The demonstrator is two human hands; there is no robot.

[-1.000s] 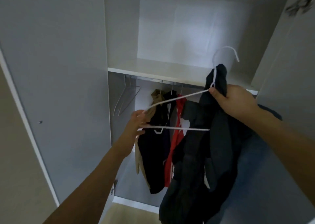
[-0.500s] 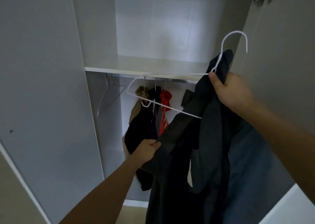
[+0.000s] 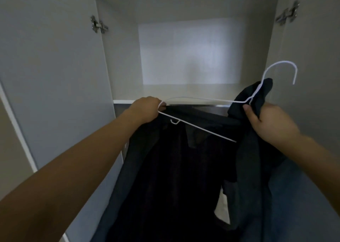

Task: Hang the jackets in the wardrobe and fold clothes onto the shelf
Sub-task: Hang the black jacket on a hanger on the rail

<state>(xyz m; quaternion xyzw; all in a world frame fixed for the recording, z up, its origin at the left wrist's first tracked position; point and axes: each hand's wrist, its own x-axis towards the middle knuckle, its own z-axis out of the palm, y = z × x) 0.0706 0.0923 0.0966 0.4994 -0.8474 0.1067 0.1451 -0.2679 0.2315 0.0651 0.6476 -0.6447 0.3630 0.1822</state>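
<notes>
A dark jacket (image 3: pixel 184 168) hangs in front of the open wardrobe, spread between my two hands. My left hand (image 3: pixel 147 109) grips the jacket's shoulder at the left end of a white wire hanger (image 3: pixel 198 126). My right hand (image 3: pixel 265 122) holds the jacket's collar together with the hanger's neck, just below the hook (image 3: pixel 279 70). The hanger's right arm is hidden inside the fabric. The hook points up and right, free of any rail. The wardrobe shelf (image 3: pixel 125 101) lies just behind my hands.
The left wardrobe door (image 3: pixel 51 76) stands open, its hinge (image 3: pixel 98 25) near the top. The right door (image 3: pixel 312 57) is open too. The upper compartment's back wall (image 3: pixel 191 52) is lit. The jacket hides the rail and the clothes hanging below the shelf.
My left hand rose from the jacket's lower edge to the hanger's left end, pulling the shoulder up. The view moved closer and higher; the hanging clothes are now covered.
</notes>
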